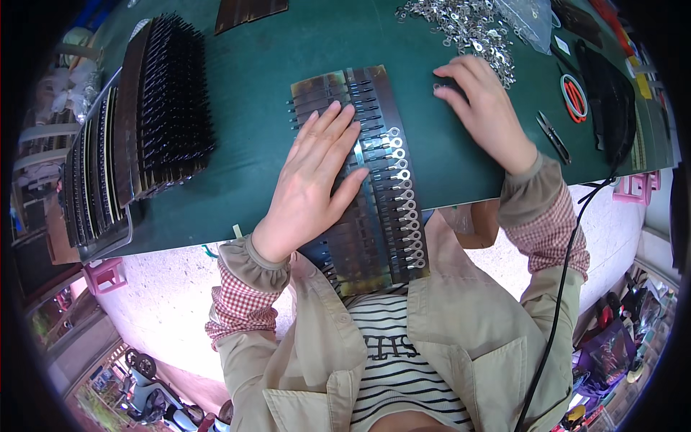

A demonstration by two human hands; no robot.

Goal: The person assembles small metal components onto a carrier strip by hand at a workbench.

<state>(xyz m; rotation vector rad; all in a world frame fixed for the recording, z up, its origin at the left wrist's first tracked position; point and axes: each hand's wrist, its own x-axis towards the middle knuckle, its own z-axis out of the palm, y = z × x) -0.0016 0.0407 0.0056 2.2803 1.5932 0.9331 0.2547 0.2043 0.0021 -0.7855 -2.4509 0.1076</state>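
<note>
A long brown board (360, 245) with dark strips across it lies over the table's near edge, against my front. Several thin black pieces sit in a row along it, many with silver ring terminals (409, 204) sticking out at the right side. My left hand (309, 173) rests flat on the board's upper left part, fingers stretched and thumb apart. To the right of the board, my right hand (486, 108) is above the table beside a heap of loose ring terminals (468, 25). A small silver ring terminal (436, 86) shows at its thumb tip; the grip is partly hidden.
A rack of stacked boards with black bristling pieces (169, 101) stands at left. Another brown board (248, 13) lies at the far edge. Small snips (553, 137), an orange-and-white coil (574, 97) and a black bag-like item (608, 104) are at right. A black cable (561, 302) hangs over my left-facing sleeve side.
</note>
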